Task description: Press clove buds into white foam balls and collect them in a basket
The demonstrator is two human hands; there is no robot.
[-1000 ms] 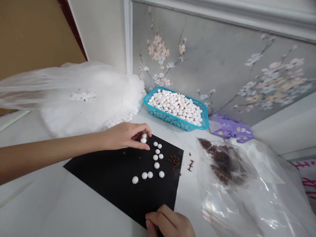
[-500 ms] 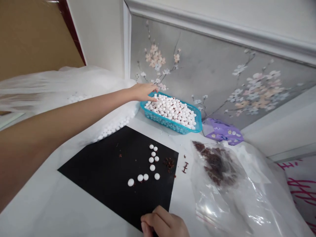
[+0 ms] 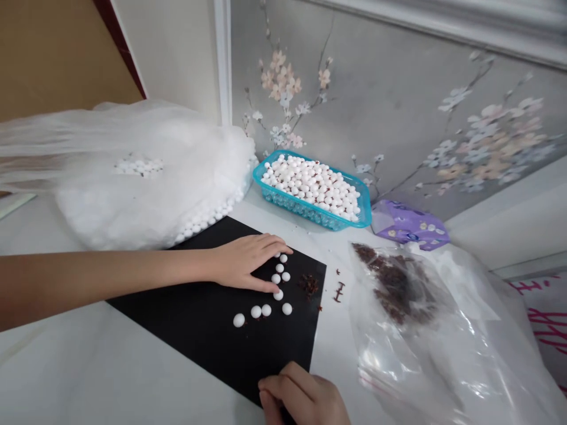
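My left hand [image 3: 248,262] reaches over the black sheet [image 3: 195,342], thumb and fingers spread apart. Its thumb tip is at one white ball [image 3: 278,295], and its fingertips lie by the upper balls of a small cluster, partly covering one. More white balls [image 3: 256,311] lie below the hand on the sheet. My right hand [image 3: 305,394] rests at the sheet's near edge with curled fingers, thumb and forefinger together; whatever is between them is hidden. A little pile of dark brown star-shaped pieces [image 3: 309,285] lies to the right of the balls.
A blue basket [image 3: 310,208] full of white balls stands at the back. At left sits a large white bag of balls [image 3: 190,153]. A clear plastic bag [image 3: 398,289] of brown pieces lies at right, near a purple packet [image 3: 410,224]. Loose brown pieces [image 3: 339,292] dot the white table.
My left hand has come from the blue basket forward and down to the balls on the black sheet. My right hand has stayed at the sheet's edge. The view has shifted slightly.
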